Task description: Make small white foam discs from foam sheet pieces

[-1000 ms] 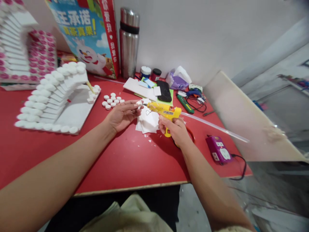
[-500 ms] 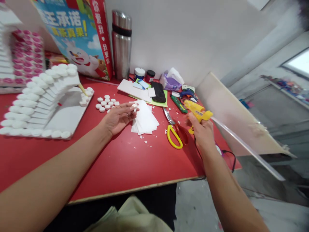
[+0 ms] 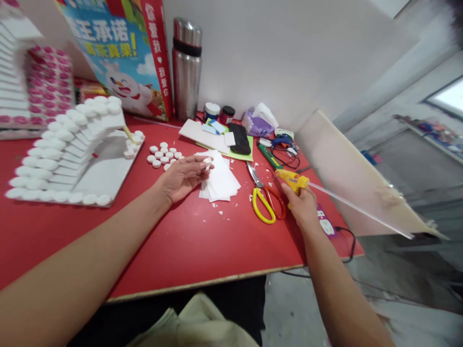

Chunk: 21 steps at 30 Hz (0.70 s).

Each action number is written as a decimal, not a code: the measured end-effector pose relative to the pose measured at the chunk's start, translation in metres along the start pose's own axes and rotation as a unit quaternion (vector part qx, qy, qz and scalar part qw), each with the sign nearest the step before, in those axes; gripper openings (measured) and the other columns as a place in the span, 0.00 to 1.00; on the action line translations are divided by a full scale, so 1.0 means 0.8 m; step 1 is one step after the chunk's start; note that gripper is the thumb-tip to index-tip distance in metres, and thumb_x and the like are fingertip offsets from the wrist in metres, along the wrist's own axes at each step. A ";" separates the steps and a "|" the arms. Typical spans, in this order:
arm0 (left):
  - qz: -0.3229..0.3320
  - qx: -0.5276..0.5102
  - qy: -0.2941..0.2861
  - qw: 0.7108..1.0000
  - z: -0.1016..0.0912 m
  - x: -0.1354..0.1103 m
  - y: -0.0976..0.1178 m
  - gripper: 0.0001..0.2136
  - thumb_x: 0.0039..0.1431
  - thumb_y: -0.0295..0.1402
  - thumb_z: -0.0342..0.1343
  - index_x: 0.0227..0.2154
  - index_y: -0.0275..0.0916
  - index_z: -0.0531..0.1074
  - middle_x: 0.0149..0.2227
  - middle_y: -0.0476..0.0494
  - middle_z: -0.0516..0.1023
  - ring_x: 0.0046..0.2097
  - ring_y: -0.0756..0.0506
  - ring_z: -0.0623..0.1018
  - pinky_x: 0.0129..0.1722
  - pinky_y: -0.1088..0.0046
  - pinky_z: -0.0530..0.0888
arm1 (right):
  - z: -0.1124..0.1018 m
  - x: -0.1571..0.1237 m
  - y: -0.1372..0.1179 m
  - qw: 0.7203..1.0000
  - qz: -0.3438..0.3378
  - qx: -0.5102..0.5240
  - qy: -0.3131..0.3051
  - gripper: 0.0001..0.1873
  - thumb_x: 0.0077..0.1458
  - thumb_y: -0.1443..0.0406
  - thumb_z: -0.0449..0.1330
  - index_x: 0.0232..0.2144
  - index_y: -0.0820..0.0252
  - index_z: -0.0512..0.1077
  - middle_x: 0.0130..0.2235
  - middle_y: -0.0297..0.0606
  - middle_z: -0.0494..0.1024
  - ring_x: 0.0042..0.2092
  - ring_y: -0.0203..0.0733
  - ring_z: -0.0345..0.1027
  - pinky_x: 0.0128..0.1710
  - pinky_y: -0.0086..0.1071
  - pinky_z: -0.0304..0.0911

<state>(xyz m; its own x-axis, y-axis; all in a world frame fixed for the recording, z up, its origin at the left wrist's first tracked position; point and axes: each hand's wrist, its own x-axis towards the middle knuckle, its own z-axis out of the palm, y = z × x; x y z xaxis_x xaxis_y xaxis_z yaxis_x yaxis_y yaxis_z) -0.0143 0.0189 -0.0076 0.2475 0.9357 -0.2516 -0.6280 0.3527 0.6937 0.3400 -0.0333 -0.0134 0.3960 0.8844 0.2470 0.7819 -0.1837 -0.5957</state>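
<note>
The right hand is gripping the glue gun tight, the left hand is pinching a white cap, and hot glue might be dripping onto the counter.

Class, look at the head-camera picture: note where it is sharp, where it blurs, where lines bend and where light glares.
Head view: the left hand pinching a white piece and the right hand on the yellow glue gun are fairly sharp; the far right background smears; the red table edge slants and the forearms stretch, wide-angle; highlights streak the steel flask; shadows are soft.
</note>
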 end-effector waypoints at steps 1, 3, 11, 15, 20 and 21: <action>-0.001 0.000 -0.003 1.000 0.000 0.000 0.000 0.06 0.48 0.21 0.69 0.31 0.32 0.83 0.35 0.37 0.82 0.38 0.48 0.79 0.38 0.74 0.76 | 0.000 0.000 0.001 1.000 0.008 -0.017 0.004 0.33 0.54 0.42 0.60 0.41 0.67 0.80 0.40 0.55 0.83 0.43 0.59 0.76 0.49 0.52 0.69; -0.005 -0.004 -0.011 1.000 0.000 0.000 -0.001 0.06 0.47 0.21 0.69 0.31 0.32 0.83 0.35 0.37 0.83 0.38 0.47 0.80 0.38 0.75 0.76 | 0.000 -0.001 0.003 0.999 0.019 -0.043 0.015 0.32 0.52 0.43 0.61 0.41 0.66 0.78 0.40 0.54 0.82 0.43 0.58 0.75 0.49 0.51 0.69; -0.001 0.003 -0.027 1.000 -0.004 0.001 -0.004 0.07 0.47 0.23 0.71 0.32 0.33 0.83 0.35 0.37 0.83 0.38 0.47 0.80 0.39 0.73 0.77 | -0.031 -0.053 0.001 0.986 -0.080 -0.145 0.019 0.35 0.59 0.50 0.58 0.58 0.74 0.71 0.52 0.66 0.79 0.53 0.66 0.75 0.54 0.59 0.69; -0.007 0.004 -0.033 0.999 -0.004 0.001 -0.005 0.08 0.47 0.23 0.71 0.32 0.32 0.84 0.35 0.37 0.83 0.37 0.48 0.80 0.39 0.74 0.77 | -0.040 -0.109 -0.033 0.962 -0.171 -0.162 0.141 0.27 0.66 0.56 0.58 0.59 0.70 0.73 0.53 0.62 0.81 0.58 0.65 0.73 0.60 0.58 0.67; -0.023 0.000 -0.037 0.999 0.001 -0.002 -0.003 0.09 0.45 0.22 0.71 0.33 0.30 0.84 0.34 0.37 0.84 0.35 0.50 0.80 0.37 0.78 0.77 | -0.027 -0.117 -0.127 0.967 -0.240 0.066 0.055 0.11 0.69 0.63 0.57 0.46 0.54 0.80 0.43 0.42 0.85 0.45 0.48 0.80 0.48 0.43 0.74; -0.027 0.000 -0.037 0.999 0.002 -0.003 -0.002 0.10 0.45 0.22 0.71 0.33 0.30 0.84 0.34 0.37 0.84 0.34 0.50 0.80 0.36 0.79 0.77 | -0.019 -0.108 -0.147 0.965 -0.237 0.112 0.026 0.11 0.69 0.63 0.57 0.46 0.54 0.80 0.42 0.41 0.85 0.43 0.46 0.80 0.46 0.41 0.75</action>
<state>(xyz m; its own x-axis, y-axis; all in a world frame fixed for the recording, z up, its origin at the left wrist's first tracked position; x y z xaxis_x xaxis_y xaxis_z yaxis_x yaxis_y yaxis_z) -0.0127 0.0158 -0.0071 0.3340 0.9120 -0.2380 -0.6119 0.4019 0.6812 0.2210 -0.0948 0.0473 0.0479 0.8226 0.5666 0.7600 0.3380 -0.5551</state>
